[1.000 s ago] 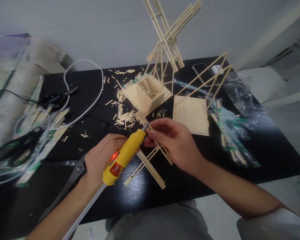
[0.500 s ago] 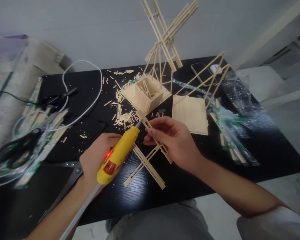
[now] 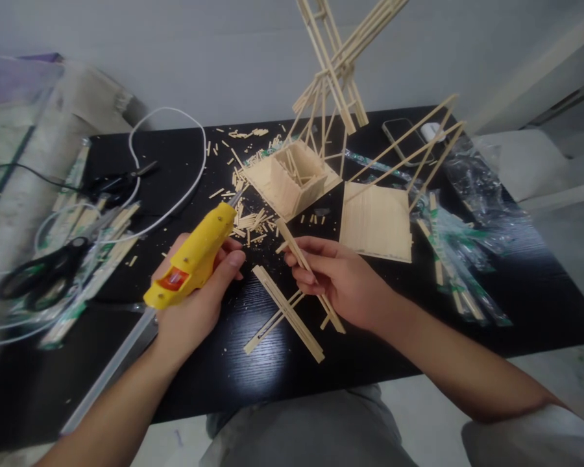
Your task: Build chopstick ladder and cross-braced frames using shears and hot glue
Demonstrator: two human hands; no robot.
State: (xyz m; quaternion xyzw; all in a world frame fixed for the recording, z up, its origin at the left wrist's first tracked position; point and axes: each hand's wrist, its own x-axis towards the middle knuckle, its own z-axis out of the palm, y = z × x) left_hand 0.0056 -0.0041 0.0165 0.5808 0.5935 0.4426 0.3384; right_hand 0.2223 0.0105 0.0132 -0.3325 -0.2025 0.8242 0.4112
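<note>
My left hand [image 3: 194, 311] is wrapped round a yellow hot glue gun [image 3: 194, 256], its nozzle pointing up and away over the scattered stick offcuts. A long translucent glue stick [image 3: 109, 373] runs out of its back end. In my right hand [image 3: 331, 272] I pinch a narrow frame of wooden sticks [image 3: 304, 259], slanting toward me. Just left of it, crossed wooden strips [image 3: 289, 311] lie on the black table. Beyond my hands stands a wooden model [image 3: 296, 185] with a box on a square base and large crossed blades [image 3: 338, 71] above it.
A flat wooden panel [image 3: 377, 220] with a stick frame sits right of the model. Black-handled scissors [image 3: 43, 272], bagged sticks [image 3: 457, 272], a white cable [image 3: 202, 162] and a phone [image 3: 401, 139] lie about. Short stick offcuts [image 3: 253, 224] are strewn left of the model.
The glue gun has moved left, away from the stick frame in my right hand. My right hand keeps the frame with its fingers slightly shifted. The view has turned a little left.
</note>
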